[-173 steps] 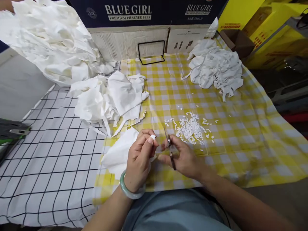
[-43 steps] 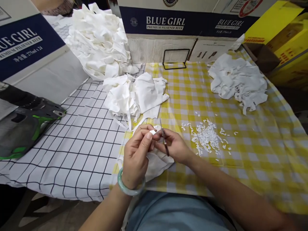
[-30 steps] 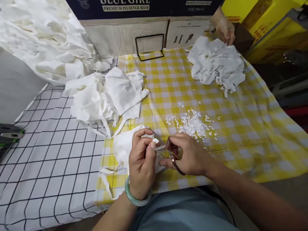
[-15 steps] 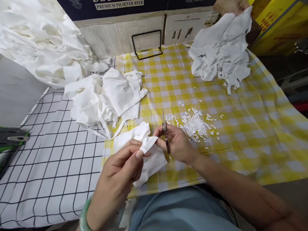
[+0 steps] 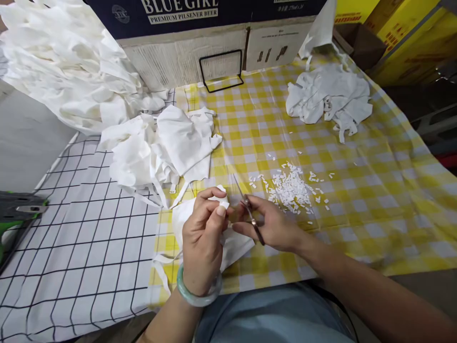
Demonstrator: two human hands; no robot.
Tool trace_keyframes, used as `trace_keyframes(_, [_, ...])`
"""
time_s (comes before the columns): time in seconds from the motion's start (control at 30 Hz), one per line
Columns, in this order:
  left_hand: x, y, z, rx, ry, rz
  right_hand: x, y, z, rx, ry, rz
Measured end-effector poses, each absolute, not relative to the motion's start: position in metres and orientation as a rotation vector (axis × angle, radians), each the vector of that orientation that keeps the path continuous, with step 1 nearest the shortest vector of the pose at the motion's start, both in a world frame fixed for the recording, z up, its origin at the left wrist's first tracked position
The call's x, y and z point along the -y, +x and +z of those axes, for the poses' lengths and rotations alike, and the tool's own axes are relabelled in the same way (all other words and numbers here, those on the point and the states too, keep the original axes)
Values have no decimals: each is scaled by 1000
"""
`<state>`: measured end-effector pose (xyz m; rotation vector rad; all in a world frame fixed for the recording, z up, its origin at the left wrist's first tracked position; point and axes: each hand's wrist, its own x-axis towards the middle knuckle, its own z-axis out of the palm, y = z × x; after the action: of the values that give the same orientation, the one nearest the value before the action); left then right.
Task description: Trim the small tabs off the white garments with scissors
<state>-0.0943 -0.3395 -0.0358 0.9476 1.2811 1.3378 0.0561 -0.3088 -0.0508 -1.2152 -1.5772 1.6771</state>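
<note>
Between thumb and fingers, my left hand (image 5: 207, 228) pinches a folded edge of a white fabric piece (image 5: 237, 247), whose rest lies on the table beneath both hands. A pale green bangle (image 5: 198, 297) circles my left wrist. Just to the right, my right hand (image 5: 269, 221) is closed on small scissors (image 5: 250, 209), their blades pointing up and left beside the pinched fabric. Right of the scissors lies a heap of tiny white clippings (image 5: 293, 188). Above my left hand several white fabric pieces with straps (image 5: 182, 143) are piled loosely.
A large mound of white fabric (image 5: 78, 66) fills the back left. More white pieces (image 5: 328, 93) lie at the back right. A beer carton (image 5: 185, 57) stands behind a black wire stand (image 5: 221, 71). A grey-green tool (image 5: 21, 209) sits at the left edge.
My left hand has moved up and right, turning with the fabric edge. The scissors have tilted leftward in my right hand. Another person's hand has let go of the back-right fabric and left view.
</note>
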Motion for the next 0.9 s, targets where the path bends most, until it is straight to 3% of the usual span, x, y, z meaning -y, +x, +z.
trace_keyframes(0.1, [344,-89,-40,-1314,995,1301,310,76,-37,1965,-1307,1268])
trace_keyframes(0.23, [347,-82,-41,-1284,1061,1293,312,86,-27,2183,-1327,1086])
trace_keyframes(0.9, [348,-78,-49,-1185,1144,1322,312,87,-34,2232,-1350,1024])
